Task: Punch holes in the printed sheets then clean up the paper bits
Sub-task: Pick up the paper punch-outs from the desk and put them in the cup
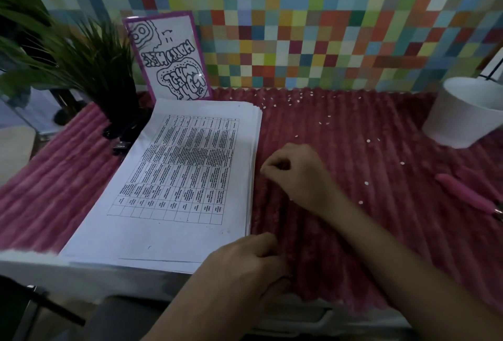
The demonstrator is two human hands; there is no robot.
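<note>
Head view: the stack of printed sheets (177, 177) lies left of centre on a pink ribbed cloth (381, 245). White paper bits (368, 140) are scattered over the cloth in the upper right.

The right hand (296, 174), at centre just beside the stack, has its fingertips drawn together on the cloth; whether it pinches a bit cannot be told. The left hand (245, 264), at lower centre, is curled by the stack's near corner, and what it holds, if anything, is hidden.

A white cup (462, 114) stands at the right edge.

Dim, soft, wide-angle edge distortion
</note>
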